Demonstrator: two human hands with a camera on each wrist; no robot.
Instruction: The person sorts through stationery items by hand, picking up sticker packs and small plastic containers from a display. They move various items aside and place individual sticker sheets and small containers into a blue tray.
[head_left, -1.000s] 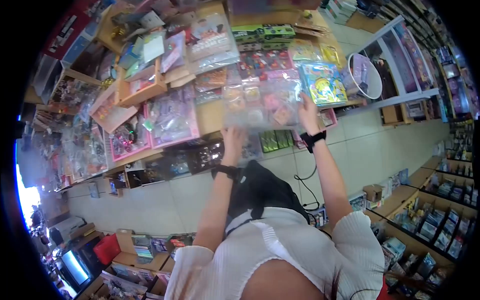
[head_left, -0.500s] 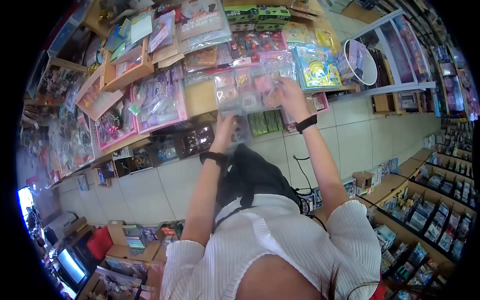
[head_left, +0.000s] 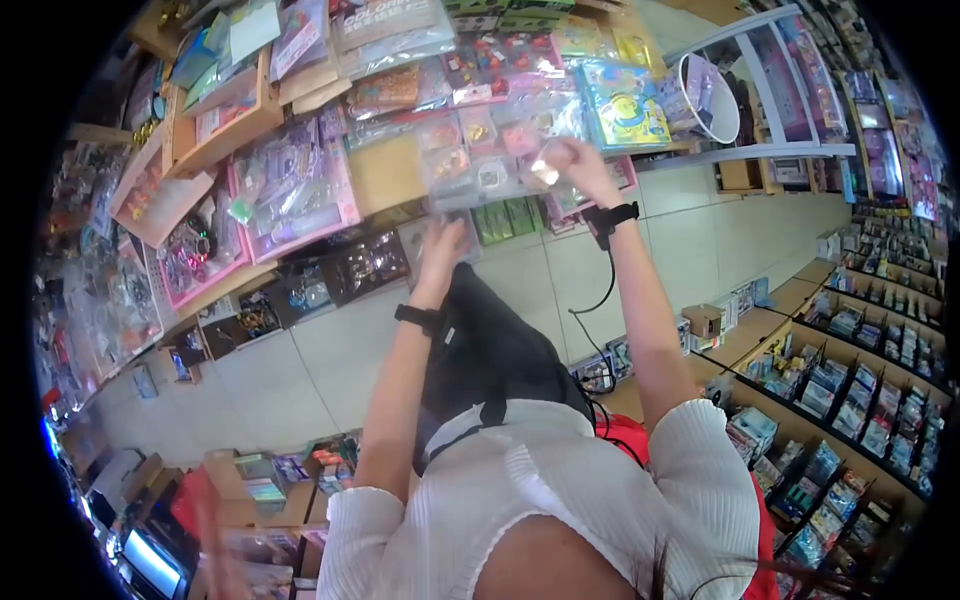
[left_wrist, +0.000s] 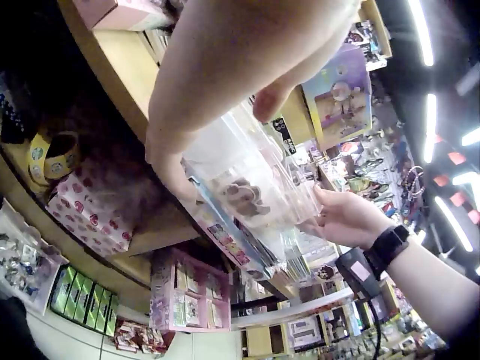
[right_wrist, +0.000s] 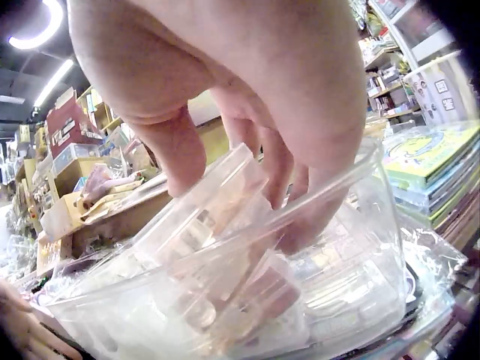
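Observation:
A clear plastic bin [right_wrist: 379,277] stands at the near edge of the display table, with several small clear boxes inside. My right hand [head_left: 585,170] reaches down into its right part. Thumb and fingers pinch a small clear plastic box [right_wrist: 217,199], which tilts up between them; its contents are blurred. My left hand [head_left: 443,248] is at the bin's near side, left of the right hand. Its thumb is apart from its fingers, which lie loosely extended beside the bin [left_wrist: 225,154]. The right hand [left_wrist: 352,217] also shows across the bin in the left wrist view.
A blue and yellow picture pack [head_left: 625,110] lies right of the bin, with a white round basket [head_left: 712,95] beyond. Pink trays [head_left: 300,205] of packaged trinkets fill the left. Lower shelf boxes [head_left: 365,265] stick out below the table edge. A black cable [head_left: 600,310] hangs from the right wrist.
My right hand has left the bin's right edge, moved inward and taken hold of a small clear box. The left hand has dropped slightly back from the near edge. The head view has shifted.

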